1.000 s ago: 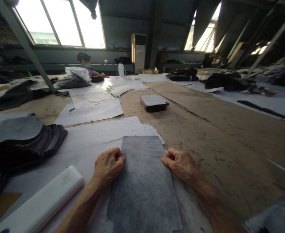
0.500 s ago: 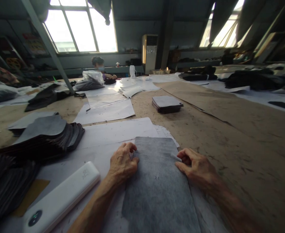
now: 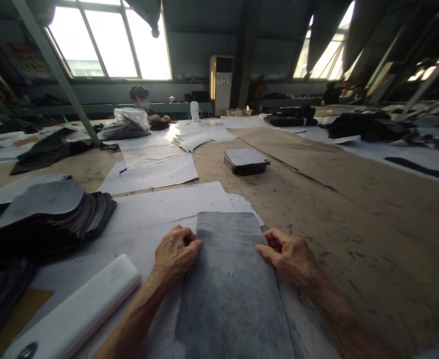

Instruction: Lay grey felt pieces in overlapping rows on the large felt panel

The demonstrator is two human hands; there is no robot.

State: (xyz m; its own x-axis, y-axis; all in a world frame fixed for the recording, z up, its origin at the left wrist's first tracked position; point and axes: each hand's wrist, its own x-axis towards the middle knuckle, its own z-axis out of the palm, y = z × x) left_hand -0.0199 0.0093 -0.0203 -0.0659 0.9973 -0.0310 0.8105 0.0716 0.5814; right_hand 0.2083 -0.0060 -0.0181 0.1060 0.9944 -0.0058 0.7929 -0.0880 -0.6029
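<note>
A long grey cut fabric panel lies lengthwise before me on white paper, its far corners rounded. My left hand grips its left edge near the far end, thumb on top and fingers curled at the side. Across from it, my right hand pinches the right edge the same way, fingers bent and partly hidden. Whether one layer or several lie under my thumbs, I cannot tell. Left of my left forearm rests a white power bank with a small round dark display.
Stacks of dark cut pieces stand at the left, and a smaller stack sits farther ahead. White paper sheets and brown paper cover the table. A person sits across the table behind a plastic bag.
The view has swung slightly right. A lifted fold at the panel's right edge now lies flat under my right thumb. My left thumb and fingers have closed on the left edge.
</note>
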